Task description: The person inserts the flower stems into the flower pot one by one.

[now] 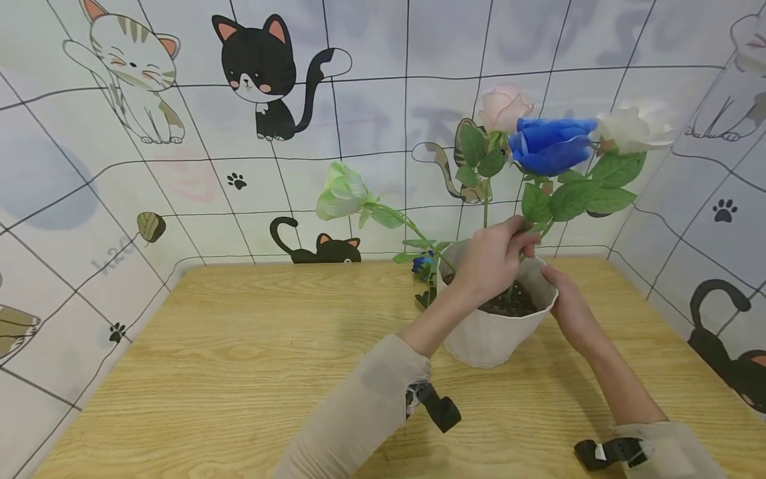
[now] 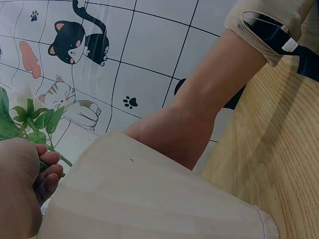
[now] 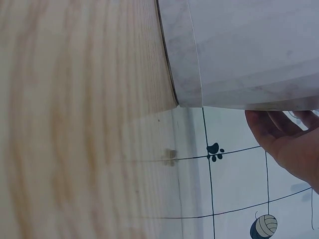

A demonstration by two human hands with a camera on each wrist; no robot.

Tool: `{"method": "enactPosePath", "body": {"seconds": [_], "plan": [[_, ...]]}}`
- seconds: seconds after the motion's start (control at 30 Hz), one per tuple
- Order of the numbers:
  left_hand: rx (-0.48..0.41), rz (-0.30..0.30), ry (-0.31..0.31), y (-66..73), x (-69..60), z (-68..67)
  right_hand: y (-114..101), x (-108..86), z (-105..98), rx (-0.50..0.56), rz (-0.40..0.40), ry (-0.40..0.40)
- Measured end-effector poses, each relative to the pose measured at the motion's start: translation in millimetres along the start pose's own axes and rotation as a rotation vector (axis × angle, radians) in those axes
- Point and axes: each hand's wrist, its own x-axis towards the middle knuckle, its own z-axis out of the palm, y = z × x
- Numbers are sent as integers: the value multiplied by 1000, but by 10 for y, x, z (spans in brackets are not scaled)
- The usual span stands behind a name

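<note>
Rose stem [image 2: 64,158] is gripped now, clamped in the curled fingers of the left hand [image 1: 493,259], right over the mouth of the white pot [image 1: 487,339]! And the pot's side is touched by the right hand [image 1: 574,313], its lightly bent fingers caught slightly apart by the right wrist view. By the head view alone are shown the blue rose [image 1: 553,146], above the left hand, the green rose [image 1: 342,191], leaning out to that hand's left, and the dark soil [image 1: 517,305] beneath it. Below both hands, the pot is borne by a wood-grained table [image 1: 239,372]; beyond them, the walls [image 1: 371,126] are covered in gridlines and cartoon cats.
</note>
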Motion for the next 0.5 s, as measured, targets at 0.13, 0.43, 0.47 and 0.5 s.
{"method": "enactPosePath", "body": {"seconds": [0.13, 0.43, 0.47, 0.5], "plan": [[27, -15, -14, -8, -3, 23, -10, 10, 8, 21, 9, -4], [123, -28, -71, -18, -34, 44, -18, 24, 20, -9, -34, -36], [137, -22, -80, -19, -34, 45, -14, 23, 19, -9, -41, -42], [151, -17, -90, -18, -34, 45, -13, 22, 19, -7, -48, -44]]}}
